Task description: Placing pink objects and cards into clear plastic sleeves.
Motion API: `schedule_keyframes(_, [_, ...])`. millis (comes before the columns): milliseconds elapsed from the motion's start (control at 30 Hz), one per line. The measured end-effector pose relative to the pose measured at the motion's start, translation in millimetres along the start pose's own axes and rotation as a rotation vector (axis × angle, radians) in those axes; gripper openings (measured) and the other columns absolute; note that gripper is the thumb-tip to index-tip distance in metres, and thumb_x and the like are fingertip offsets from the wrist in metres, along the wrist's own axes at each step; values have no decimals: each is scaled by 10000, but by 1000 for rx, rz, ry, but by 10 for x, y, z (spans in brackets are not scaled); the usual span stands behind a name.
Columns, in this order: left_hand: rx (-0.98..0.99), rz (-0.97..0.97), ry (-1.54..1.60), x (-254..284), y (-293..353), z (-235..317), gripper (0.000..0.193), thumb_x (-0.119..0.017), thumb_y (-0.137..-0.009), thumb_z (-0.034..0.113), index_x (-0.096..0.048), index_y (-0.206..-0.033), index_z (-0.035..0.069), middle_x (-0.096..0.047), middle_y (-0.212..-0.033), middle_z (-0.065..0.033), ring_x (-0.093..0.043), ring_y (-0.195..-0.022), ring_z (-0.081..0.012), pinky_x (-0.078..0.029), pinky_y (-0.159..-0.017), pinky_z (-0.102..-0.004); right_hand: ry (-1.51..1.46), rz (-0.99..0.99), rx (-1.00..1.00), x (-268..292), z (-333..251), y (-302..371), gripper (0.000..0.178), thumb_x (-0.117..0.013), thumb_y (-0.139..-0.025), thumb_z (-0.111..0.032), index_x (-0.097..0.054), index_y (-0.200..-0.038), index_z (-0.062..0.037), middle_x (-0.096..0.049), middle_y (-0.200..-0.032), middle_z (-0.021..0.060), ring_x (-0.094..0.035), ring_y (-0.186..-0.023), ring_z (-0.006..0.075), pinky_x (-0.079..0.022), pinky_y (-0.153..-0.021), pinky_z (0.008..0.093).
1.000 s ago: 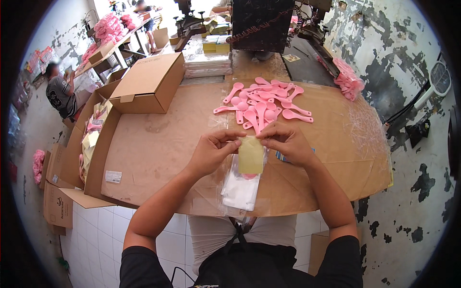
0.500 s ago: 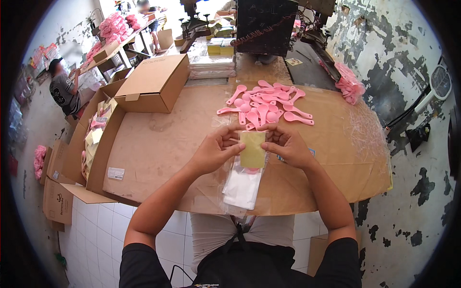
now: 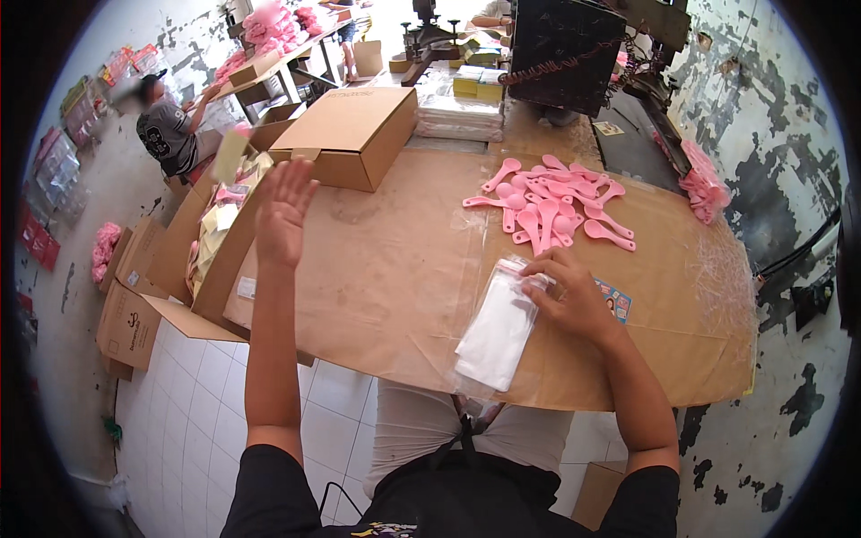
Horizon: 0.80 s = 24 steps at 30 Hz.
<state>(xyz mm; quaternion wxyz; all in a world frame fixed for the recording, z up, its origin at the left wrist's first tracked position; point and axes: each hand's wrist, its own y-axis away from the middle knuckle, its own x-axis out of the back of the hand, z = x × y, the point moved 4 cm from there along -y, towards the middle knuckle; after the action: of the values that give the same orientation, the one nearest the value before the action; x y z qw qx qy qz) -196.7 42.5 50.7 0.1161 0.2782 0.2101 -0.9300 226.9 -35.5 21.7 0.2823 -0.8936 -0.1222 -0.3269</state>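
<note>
Left hand (image 3: 285, 220): fingers apart, empty, upper left.
Yellow packet (image 3: 232, 157): blurred, beyond fingertips, above carton (image 3: 235, 253); drifting wide, it could miss.
Right hand (image 3: 571, 294): at bag stack (image 3: 496, 334), centre; we can't tell if pinching. Clinging bags might double up on us.

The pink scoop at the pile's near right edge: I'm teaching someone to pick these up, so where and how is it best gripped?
Probably pinched across the handle, from the near right: the pink scoop lies with its bowl toward the pile, its slim handle pointing outward over bare cardboard.
</note>
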Motion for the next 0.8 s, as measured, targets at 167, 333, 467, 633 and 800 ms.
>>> schedule_keyframes(167, [327, -497, -557, -830, 348, -619, 442, -650, -996, 276, -567, -1350, 24, -713, -1138, -115, -720, -903, -188, -568, -739, -299, 118, -136, -24, -58, 41, 15, 119, -762, -824, -88, -719, -920, -34, -619, -947, 95, -588, -918, 264, -485, -819, 361])
schedule_keyframes(333, [351, -975, -848, -1541, 839, -1141, 293, -696, -966, 231, -680, -1125, -15, -732, -925, -77, -676, -709, -100, -531, -603, -253, 152, -112, -2, -99, 64, 32, 119, -762, -812, -104, -709, -912, -67, -616, -939, 69, -571, -927, 263, -458, -862, 388])
schedule_keyframes(467, [252, -1029, -1110, -1652, 1097, -1265, 291, -709, -961, 262, -692, -1054, -14, -723, -874, -63, -655, -687, -90, -519, -597, -244, 174, 119, 60, -35, 84, 19, 115, -770, -808, -101, -708, -903, -80, -624, -944, 68, -591, -958, 261, -461, -858, 389])
schedule_keyframes(633, [587, -976, -659, -1566, 1250, -1333, 293, -693, -980, 270, -675, -1016, -20, -723, -908, -64, -664, -775, -90, -526, -659, -246, 108, 101, 110, 7, 28, 27, 135, -778, -818, -138, -700, -906, -70, -618, -929, 71, -597, -937, 255, -467, -853, 382])
schedule_keyframes(800, [509, -927, -477, -1427, 1203, -1399, 214, -620, -1024, 203, -636, -1082, -1, -730, -993, -101, -701, -932, -141, -557, -815, -278, 175, -84, -200, 602, 268, -20, 264, -803, -806, -209, -668, -928, -16, -636, -893, 110, -618, -884, 270, -501, -808, 382])
